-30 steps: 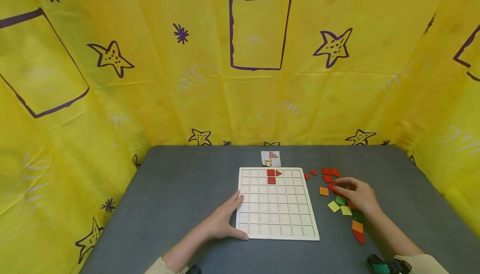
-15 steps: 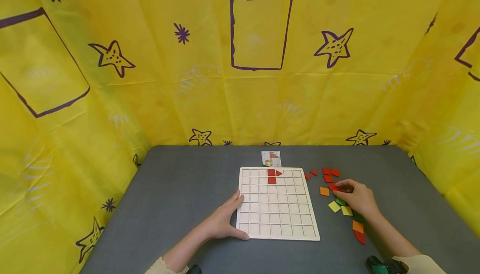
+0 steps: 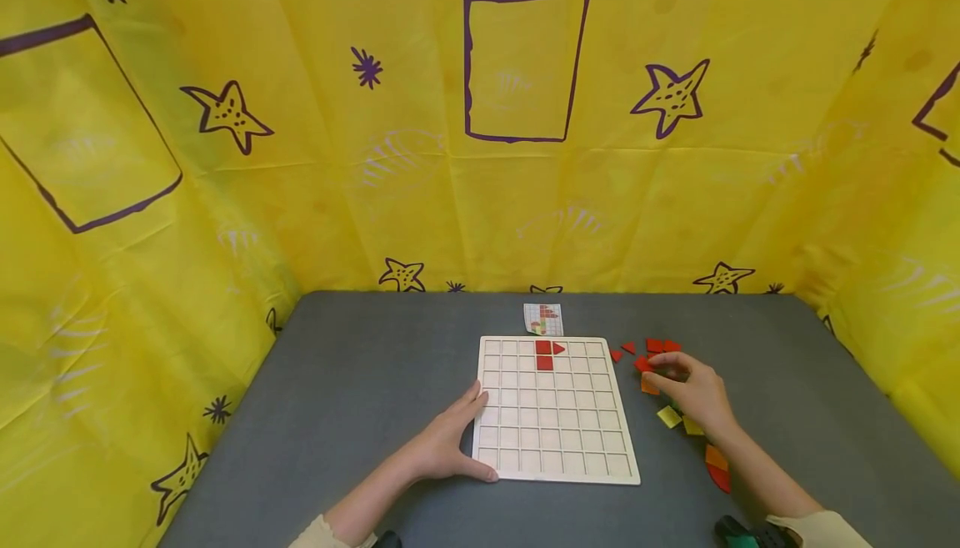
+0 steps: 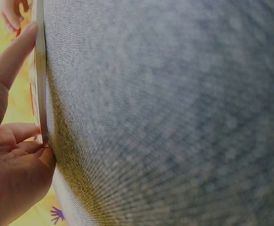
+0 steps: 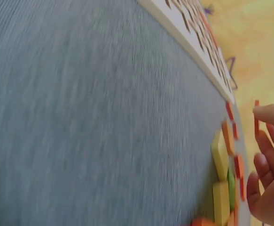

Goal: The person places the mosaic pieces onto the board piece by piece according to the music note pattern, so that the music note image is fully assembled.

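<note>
A white grid board (image 3: pixel 558 423) lies on the table. Two red square tiles and a red triangle sit in its far rows. My left hand (image 3: pixel 448 439) touches the board's left edge and near-left corner, fingers and thumb spread. The left wrist view shows the thumb and fingertips against the board's side (image 4: pixel 40 89). Right of the board, my right hand (image 3: pixel 699 391) pinches a thin red tile (image 5: pixel 256 120) between thumb and fingers, above the table. An orange square tile (image 3: pixel 649 386) lies beneath, partly hidden by that hand.
Loose tiles surround the right hand: red squares (image 3: pixel 654 345), small red triangles (image 3: pixel 628 348), yellow tiles (image 3: pixel 669 417) and a red curved piece (image 3: pixel 718 480). Green ones (image 5: pixel 231 188) are mostly covered. A small pattern card (image 3: pixel 543 319) lies behind the board. Yellow cloth (image 3: pixel 525 198) encloses the table.
My right hand has picked up a red tile from the pile and moved left with it, towards the board. My left hand has stayed at the board's edge.
</note>
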{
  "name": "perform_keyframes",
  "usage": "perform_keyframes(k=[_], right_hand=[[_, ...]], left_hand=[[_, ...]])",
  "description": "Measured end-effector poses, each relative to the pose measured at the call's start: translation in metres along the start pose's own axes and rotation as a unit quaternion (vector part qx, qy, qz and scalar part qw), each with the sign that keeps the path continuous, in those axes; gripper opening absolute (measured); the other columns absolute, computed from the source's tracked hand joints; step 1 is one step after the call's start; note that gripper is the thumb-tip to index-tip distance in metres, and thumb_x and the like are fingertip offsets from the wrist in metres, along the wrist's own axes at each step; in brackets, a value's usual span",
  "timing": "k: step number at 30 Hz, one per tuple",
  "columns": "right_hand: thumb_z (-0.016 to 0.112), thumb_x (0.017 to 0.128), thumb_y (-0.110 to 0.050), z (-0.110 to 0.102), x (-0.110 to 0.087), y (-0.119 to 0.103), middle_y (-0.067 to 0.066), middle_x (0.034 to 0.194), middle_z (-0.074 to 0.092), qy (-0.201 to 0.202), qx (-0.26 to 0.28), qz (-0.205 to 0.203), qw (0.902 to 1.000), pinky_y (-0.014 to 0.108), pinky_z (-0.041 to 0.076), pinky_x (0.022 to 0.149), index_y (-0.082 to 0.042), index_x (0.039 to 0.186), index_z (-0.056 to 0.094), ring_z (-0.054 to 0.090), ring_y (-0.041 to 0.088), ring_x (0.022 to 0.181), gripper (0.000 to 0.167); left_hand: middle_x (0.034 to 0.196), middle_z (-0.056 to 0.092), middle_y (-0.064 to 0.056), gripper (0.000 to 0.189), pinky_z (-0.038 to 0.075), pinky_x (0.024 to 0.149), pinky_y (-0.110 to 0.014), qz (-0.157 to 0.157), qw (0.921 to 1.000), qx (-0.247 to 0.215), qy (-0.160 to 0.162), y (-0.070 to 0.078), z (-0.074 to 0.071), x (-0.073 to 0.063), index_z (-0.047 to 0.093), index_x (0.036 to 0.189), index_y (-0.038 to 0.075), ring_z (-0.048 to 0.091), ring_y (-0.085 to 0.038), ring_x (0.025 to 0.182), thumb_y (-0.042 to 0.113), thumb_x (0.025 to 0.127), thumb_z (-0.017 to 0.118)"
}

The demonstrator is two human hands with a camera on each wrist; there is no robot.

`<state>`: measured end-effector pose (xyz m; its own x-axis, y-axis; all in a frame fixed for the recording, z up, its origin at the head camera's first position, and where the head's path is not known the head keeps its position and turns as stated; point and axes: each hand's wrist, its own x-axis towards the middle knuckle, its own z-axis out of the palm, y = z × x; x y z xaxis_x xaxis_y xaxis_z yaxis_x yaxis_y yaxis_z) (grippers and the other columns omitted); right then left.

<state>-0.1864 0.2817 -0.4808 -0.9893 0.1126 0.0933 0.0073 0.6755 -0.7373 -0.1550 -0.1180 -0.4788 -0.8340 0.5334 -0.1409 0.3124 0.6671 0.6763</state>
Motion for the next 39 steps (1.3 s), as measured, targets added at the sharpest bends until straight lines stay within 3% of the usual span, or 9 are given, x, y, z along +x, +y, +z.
perform_keyframes(k=[6,10,14,19,26,30,39], right_hand=[[0.077,0.084,-0.036,0.020,0.007,-0.016,0.008,0.103,0.067,-0.026,0.055,-0.005,0.9981,0.029,0.048,0.068,-0.011,0.109,0.070,0.060,0.019,0.087,0.036],[0.079,0.083,-0.031,0.036,0.014,-0.025,0.004,0.095,0.068,-0.037,0.060,-0.024,0.9972,0.028,0.046,0.068,-0.013,0.104,0.072,0.058,0.018,0.084,0.029],[0.080,0.082,-0.027,0.052,0.022,-0.032,0.002,0.086,0.065,-0.062,0.046,-0.064,0.9950,0.029,0.041,0.063,-0.014,0.101,0.074,0.052,0.020,0.078,0.024],[0.081,0.081,-0.022,0.067,0.031,-0.036,-0.002,0.093,0.066,-0.087,0.022,-0.108,0.9901,0.033,0.039,0.068,-0.019,0.098,0.075,0.048,0.019,0.082,0.018],[0.078,0.082,-0.009,0.076,0.040,-0.043,0.000,0.094,0.070,-0.092,0.010,-0.212,0.9729,0.036,0.038,0.068,-0.014,0.093,0.077,0.047,0.020,0.083,0.013],[0.079,0.081,-0.007,0.079,0.041,-0.045,-0.001,0.097,0.073,-0.090,0.011,-0.246,0.9651,0.034,0.040,0.069,-0.013,0.093,0.078,0.048,0.017,0.085,0.014],[0.078,0.083,-0.009,0.083,0.040,-0.044,-0.004,0.101,0.073,-0.092,0.012,-0.235,0.9675,0.031,0.037,0.066,-0.016,0.094,0.080,0.049,0.015,0.083,0.013]], left_hand=[[0.162,0.013,-0.015,0.117,0.026,0.110,-0.054,0.002,1.0000,-0.005,-0.001,0.000,0.000,0.000,0.025,0.153,0.002,0.019,-0.032,0.146,0.046,0.066,0.089],[0.162,0.013,-0.015,0.117,0.026,0.110,-0.054,-0.001,1.0000,-0.008,-0.001,0.001,0.000,0.000,0.025,0.153,0.002,0.019,-0.032,0.146,0.046,0.066,0.089],[0.162,0.012,-0.015,0.117,0.026,0.110,-0.055,-0.007,0.9999,-0.010,-0.003,0.000,0.000,0.001,0.025,0.154,0.003,0.019,-0.032,0.146,0.046,0.066,0.089],[0.162,0.012,-0.014,0.117,0.026,0.111,-0.054,-0.012,0.9998,-0.013,-0.007,-0.001,0.001,0.002,0.025,0.154,0.005,0.018,-0.031,0.146,0.046,0.066,0.088],[0.162,0.012,-0.012,0.117,0.026,0.110,-0.053,-0.018,0.9998,-0.010,-0.005,-0.001,0.001,0.002,0.025,0.154,0.006,0.019,-0.030,0.146,0.046,0.065,0.089],[0.162,0.012,-0.012,0.117,0.026,0.111,-0.053,-0.019,0.9997,-0.010,-0.006,-0.001,0.001,0.002,0.025,0.154,0.006,0.019,-0.030,0.146,0.046,0.065,0.089],[0.162,0.013,-0.014,0.117,0.027,0.110,-0.054,-0.019,0.9998,-0.007,-0.006,0.000,0.000,0.001,0.026,0.154,0.004,0.020,-0.032,0.146,0.046,0.065,0.089]])
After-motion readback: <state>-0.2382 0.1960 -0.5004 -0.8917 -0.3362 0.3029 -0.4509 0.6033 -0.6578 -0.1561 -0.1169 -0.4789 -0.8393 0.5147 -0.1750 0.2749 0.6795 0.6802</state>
